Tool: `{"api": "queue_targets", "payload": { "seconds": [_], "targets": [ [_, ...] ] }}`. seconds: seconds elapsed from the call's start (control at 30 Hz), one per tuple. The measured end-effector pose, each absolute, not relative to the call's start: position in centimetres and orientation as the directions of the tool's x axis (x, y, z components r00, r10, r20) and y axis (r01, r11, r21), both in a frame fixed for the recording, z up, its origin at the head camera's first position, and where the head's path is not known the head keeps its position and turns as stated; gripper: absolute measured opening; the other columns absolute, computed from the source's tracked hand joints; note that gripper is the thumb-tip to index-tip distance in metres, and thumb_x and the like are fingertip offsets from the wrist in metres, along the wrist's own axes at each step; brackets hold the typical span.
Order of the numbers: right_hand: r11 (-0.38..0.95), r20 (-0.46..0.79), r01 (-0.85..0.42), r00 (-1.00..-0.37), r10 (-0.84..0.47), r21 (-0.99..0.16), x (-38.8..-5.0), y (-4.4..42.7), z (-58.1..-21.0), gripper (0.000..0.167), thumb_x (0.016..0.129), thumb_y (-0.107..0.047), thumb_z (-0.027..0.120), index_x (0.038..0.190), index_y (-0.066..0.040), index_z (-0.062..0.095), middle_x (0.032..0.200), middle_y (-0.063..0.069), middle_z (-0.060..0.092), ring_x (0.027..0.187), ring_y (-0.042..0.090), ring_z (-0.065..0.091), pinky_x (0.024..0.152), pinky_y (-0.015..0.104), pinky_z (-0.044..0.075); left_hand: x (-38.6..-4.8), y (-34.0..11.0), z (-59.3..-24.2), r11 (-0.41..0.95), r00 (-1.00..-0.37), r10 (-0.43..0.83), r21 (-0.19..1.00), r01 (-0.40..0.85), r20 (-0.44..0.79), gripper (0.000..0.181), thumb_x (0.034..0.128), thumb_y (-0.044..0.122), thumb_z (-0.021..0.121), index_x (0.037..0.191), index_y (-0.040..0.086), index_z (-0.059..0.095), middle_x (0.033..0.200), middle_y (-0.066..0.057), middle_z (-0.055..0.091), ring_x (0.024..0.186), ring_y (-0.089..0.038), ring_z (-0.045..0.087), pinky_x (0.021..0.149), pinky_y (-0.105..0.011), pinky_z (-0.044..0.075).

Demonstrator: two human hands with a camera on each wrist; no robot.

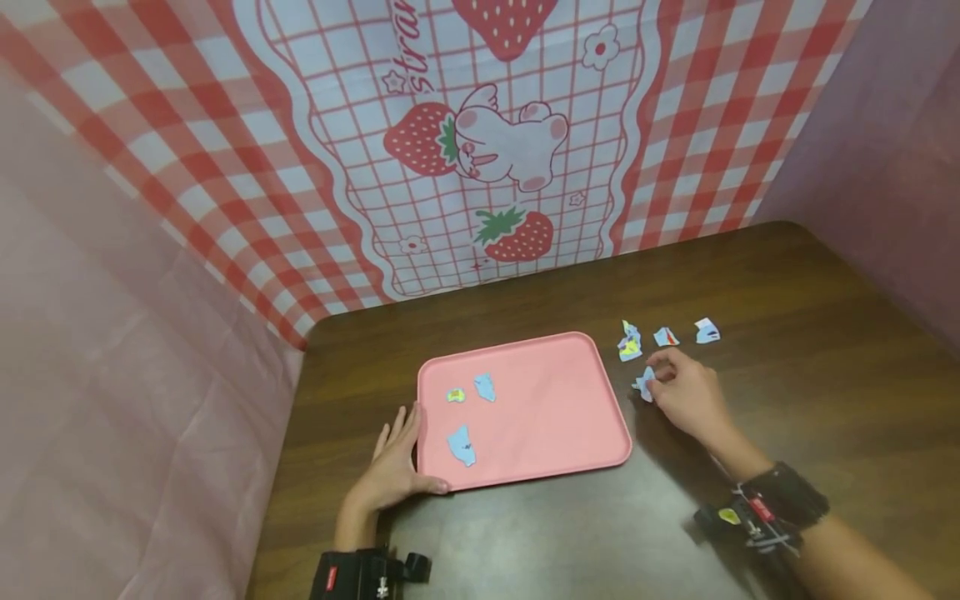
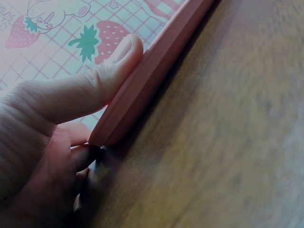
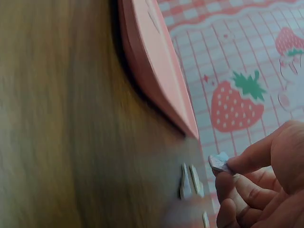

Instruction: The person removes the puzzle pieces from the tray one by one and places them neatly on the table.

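Observation:
A pink tray (image 1: 540, 417) lies on the table, with two light-blue pieces (image 1: 462, 446) (image 1: 485, 387) and a small yellow-green piece (image 1: 456, 395) in its left part. At the tray's lower left corner rests my left hand (image 1: 392, 467), thumb on the rim (image 2: 142, 90) and fingers spread along the left side. Right of the tray, my right hand (image 1: 688, 396) pinches a pale blue piece (image 1: 645, 384) between thumb and fingers; the right wrist view shows this piece (image 3: 219, 162) at the fingertips of the hand (image 3: 270, 175).
Beyond my right hand lie a yellow and purple piece (image 1: 630, 342), a piece with a red mark (image 1: 665, 337) and a white and blue piece (image 1: 707, 331) on the brown table (image 1: 795, 333). A strawberry-patterned cloth (image 1: 480, 167) hangs behind the table.

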State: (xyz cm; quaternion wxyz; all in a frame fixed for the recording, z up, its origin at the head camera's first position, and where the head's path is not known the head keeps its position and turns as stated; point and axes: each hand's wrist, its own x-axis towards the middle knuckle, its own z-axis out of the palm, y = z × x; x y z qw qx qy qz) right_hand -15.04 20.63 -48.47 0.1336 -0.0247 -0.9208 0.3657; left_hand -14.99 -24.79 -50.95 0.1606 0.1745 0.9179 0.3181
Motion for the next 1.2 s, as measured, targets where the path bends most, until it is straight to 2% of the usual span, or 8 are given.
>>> {"api": "queue_targets", "payload": {
  "seconds": [0.3,0.53,0.77,0.97,1.2],
  "targets": [
    [0.739,0.219,-0.010,-0.958,0.186,-0.673,-15.8,23.6,-49.4,0.019,0.085,-0.006,0.072,0.102,0.001,0.067,0.088,0.018,0.074,0.081,0.039,0.070,0.071,0.048,0.047,-15.0,-24.7,-51.0,0.737,-0.890,0.420,0.638,0.222,-0.175,0.138,0.0657,0.058,0.088,0.161,0.003,0.004,0.167,-0.015,0.003,0.154,-0.032,-0.008,0.119,-0.055,-0.008],
    [0.763,0.177,0.024,-0.967,0.181,-0.646,-16.2,25.2,-50.4,0.019,0.087,-0.009,0.073,0.100,0.003,0.065,0.086,0.019,0.074,0.078,0.038,0.069,0.066,0.045,0.045,-15.0,-24.6,-51.1,0.738,-0.892,0.419,0.635,0.226,-0.169,0.139,0.0650,0.058,0.088,0.161,0.002,0.005,0.167,-0.016,0.004,0.154,-0.034,-0.007,0.119,-0.056,-0.006],
    [0.792,0.132,0.091,-0.968,0.211,-0.604,-16.4,25.8,-50.2,0.021,0.087,-0.016,0.072,0.098,0.001,0.066,0.087,0.017,0.072,0.079,0.038,0.065,0.064,0.044,0.043,-15.0,-24.6,-51.2,0.738,-0.899,0.411,0.634,0.232,-0.149,0.138,0.0639,0.058,0.089,0.161,0.002,0.007,0.167,-0.016,0.006,0.154,-0.035,-0.005,0.119,-0.056,-0.006],
    [0.807,0.121,0.100,-0.971,0.207,-0.581,-16.7,25.9,-50.2,0.024,0.086,-0.017,0.072,0.097,0.004,0.067,0.090,0.022,0.070,0.083,0.043,0.064,0.067,0.049,0.044,-14.9,-24.6,-51.2,0.720,-0.900,0.422,0.644,0.259,-0.109,0.137,0.0644,0.056,0.089,0.160,-0.001,0.010,0.166,-0.019,0.009,0.153,-0.040,-0.001,0.118,-0.060,-0.003],
    [0.820,0.105,0.098,-0.976,0.189,-0.563,-16.9,26.0,-50.3,0.027,0.086,-0.018,0.071,0.098,0.005,0.068,0.091,0.023,0.070,0.085,0.044,0.063,0.069,0.051,0.044,-14.9,-24.6,-51.1,0.734,-0.901,0.410,0.639,0.233,-0.142,0.137,0.0649,0.055,0.090,0.161,0.002,0.008,0.167,-0.015,0.006,0.154,-0.035,-0.004,0.119,-0.056,-0.005]
  ]
}}
